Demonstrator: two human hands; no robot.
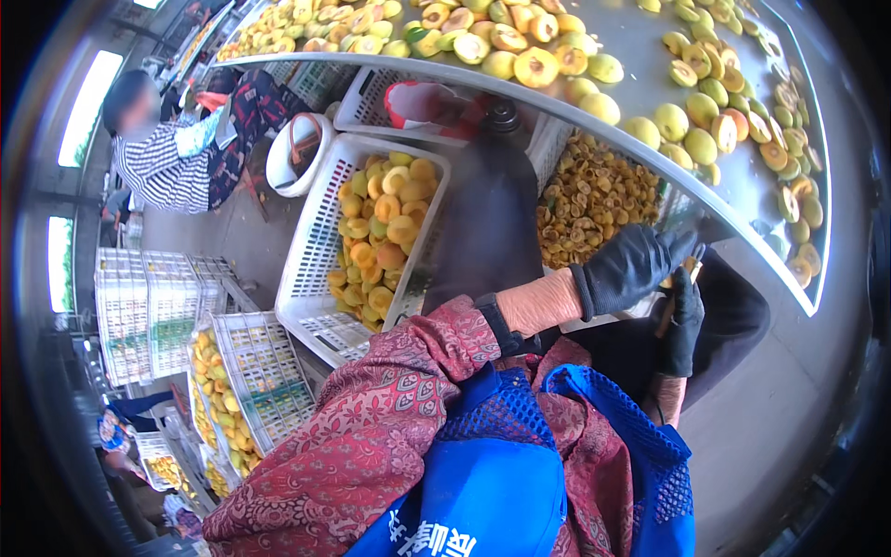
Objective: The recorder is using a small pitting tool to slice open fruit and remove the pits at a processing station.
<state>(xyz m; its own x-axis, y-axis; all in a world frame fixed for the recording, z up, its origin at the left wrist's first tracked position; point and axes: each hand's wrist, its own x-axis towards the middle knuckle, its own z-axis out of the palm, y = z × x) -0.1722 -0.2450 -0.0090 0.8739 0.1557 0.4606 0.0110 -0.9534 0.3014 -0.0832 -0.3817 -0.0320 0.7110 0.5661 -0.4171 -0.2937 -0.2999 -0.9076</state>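
My left hand [630, 268], in a black glove, reaches rightward with its fingers stretched beside my right hand. My right hand [681, 334], gloved too, is closed around a slim wooden-handled tool [665, 319], whose working end I cannot make out. A small yellowish piece [689, 266] shows between the two hands; whether my left fingers grip it is hidden. Just beyond my left hand, a crate holds brown-yellow stone-fruit scraps and pits [598, 195]. Above it runs a metal table [626, 42] bearing halved yellow stone fruit [536, 66], some halves with pits inside.
Left of my leg, a white perforated crate [306, 278] holds peeled-looking orange-yellow halves [386, 230]. A white bucket [301, 157] stands farther left, near a seated person [170, 153]. More crates [261, 376] and bagged fruit [223, 400] are at lower left. The table's raised metal rim [738, 223] curves close by.
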